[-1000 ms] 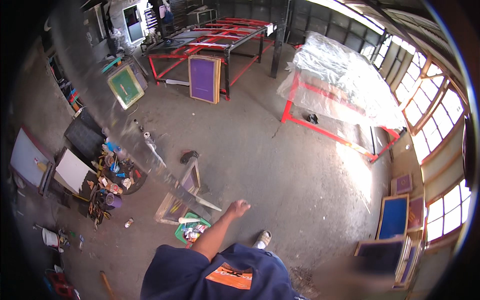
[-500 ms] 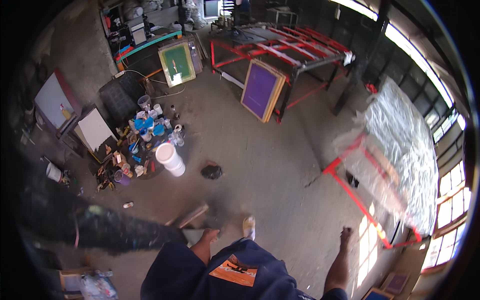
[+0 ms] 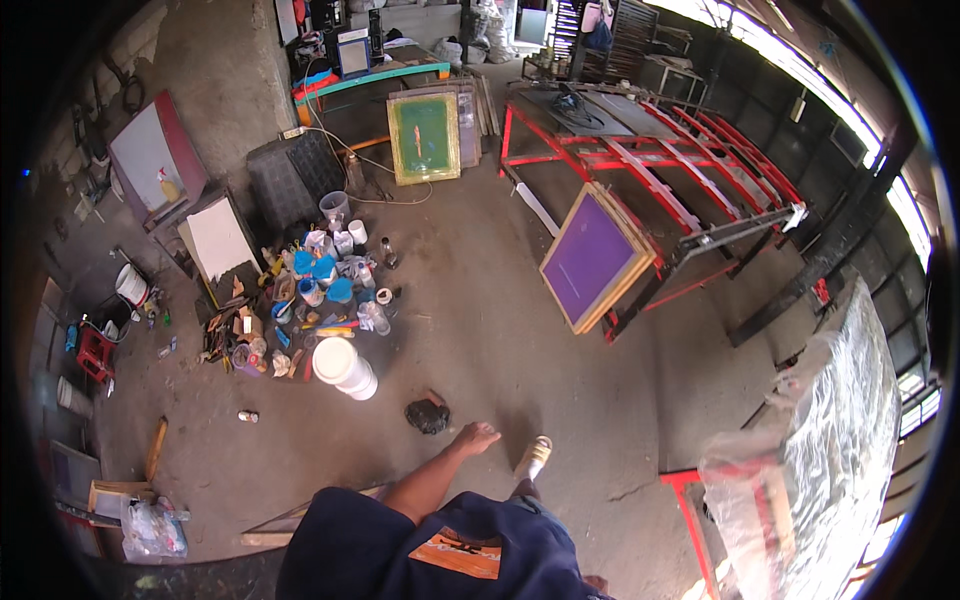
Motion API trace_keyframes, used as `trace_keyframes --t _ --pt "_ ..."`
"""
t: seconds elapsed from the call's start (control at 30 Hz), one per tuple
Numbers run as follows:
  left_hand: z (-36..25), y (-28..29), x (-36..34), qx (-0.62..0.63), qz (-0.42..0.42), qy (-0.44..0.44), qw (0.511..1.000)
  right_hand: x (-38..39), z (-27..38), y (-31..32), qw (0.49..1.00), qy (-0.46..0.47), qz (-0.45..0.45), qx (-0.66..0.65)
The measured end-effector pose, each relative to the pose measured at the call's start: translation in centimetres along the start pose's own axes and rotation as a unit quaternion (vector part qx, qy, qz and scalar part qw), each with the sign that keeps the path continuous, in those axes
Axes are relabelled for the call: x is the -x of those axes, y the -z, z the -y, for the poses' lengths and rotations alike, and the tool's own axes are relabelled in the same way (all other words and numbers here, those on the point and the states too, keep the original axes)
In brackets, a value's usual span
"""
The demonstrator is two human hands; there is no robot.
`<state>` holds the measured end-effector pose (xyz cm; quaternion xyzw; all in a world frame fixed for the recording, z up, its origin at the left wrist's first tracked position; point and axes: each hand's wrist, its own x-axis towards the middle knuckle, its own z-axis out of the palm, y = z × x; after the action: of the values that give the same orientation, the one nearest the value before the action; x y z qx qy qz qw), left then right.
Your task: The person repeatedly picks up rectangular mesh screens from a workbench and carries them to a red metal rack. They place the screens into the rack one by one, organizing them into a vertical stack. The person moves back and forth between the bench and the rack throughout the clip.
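A workshop's grey concrete floor (image 3: 480, 330) spreads below. The left hand (image 3: 474, 437) swings loosely open and empty, just beside a black crumpled rag (image 3: 428, 415) near a white plastic bucket (image 3: 343, 366); the right hand is unseen. Stepping carefully around that clutter seems wise.

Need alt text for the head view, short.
A person in a dark blue shirt stands on a concrete workshop floor, left hand empty above a dark rag. Nearby: a white bucket, cluttered paint pots, a purple-meshed frame against red racks.
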<state>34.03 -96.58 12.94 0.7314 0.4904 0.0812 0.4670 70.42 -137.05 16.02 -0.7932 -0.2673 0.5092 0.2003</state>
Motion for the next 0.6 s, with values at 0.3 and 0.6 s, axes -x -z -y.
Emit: trace_keyframes --t 0.3,0.6 --pt "9.6 5.3 -8.5 0.274 -0.186 0.392 0.858 -49.0 26.3 17.2 0.877 0.358 -0.217 0.236" --pt "13.9 12.3 -10.7 0.590 -0.200 0.447 0.642 -60.6 85.1 -3.1 0.904 0.421 0.060 0.053"
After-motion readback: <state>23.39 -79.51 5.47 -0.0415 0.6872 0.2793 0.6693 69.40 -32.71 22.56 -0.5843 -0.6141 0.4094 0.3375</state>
